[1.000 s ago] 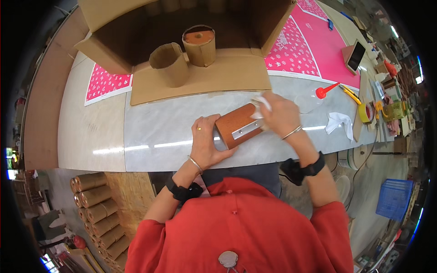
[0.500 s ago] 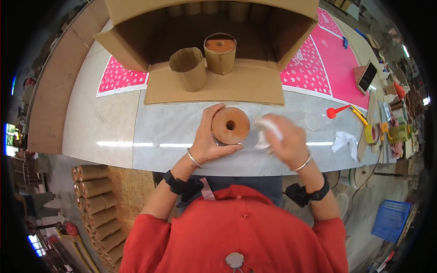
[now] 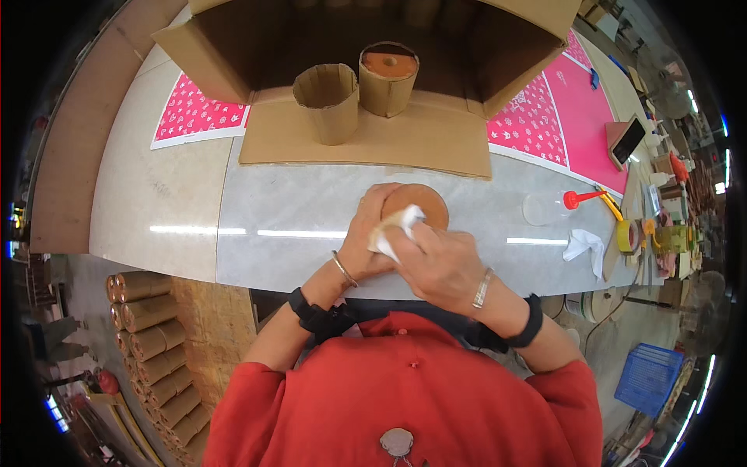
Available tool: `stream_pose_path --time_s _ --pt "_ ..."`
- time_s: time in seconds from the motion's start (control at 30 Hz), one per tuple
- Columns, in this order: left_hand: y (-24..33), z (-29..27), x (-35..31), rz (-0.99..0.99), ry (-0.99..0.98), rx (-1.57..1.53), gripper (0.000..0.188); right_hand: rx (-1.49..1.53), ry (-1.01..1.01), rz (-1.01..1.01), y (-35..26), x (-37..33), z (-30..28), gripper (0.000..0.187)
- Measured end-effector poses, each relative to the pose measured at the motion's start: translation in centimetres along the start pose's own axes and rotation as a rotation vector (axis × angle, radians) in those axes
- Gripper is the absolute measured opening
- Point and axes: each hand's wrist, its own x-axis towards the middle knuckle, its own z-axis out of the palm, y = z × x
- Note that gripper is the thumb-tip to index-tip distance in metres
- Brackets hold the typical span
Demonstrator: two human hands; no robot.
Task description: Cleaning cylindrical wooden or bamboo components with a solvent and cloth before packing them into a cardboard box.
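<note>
crumpled white cloth (image 3: 406,220), tight in right hand (image 3: 445,263), now over reddish-brown wooden cylinder (image 3: 430,204), left hand (image 3: 366,235) with fingers around it

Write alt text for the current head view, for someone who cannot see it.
A person's left hand holds a brown cylinder while the right hand holds a white cloth at its round end, above a grey tabletop. Beyond, two cardboard tubes stand at the mouth of an open cardboard box.

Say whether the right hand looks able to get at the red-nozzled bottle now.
Probably yes: nothing visible stands between the right hand and the red-nozzled bottle, though that hand is holding a white cloth.
</note>
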Motion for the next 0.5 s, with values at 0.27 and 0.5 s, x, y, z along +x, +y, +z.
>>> stream_pose_path --time_s 0.27,0.5 --pt "1.3 -0.3 0.9 -0.095 -0.002 -0.004 0.084 -0.071 -0.097 0.196 3.3 -0.2 -1.3 0.027" --pt "0.4 -0.1 0.5 -0.005 0.012 0.110 0.090 -0.040 -0.103 0.085 1.8 2.3 0.5 0.028"
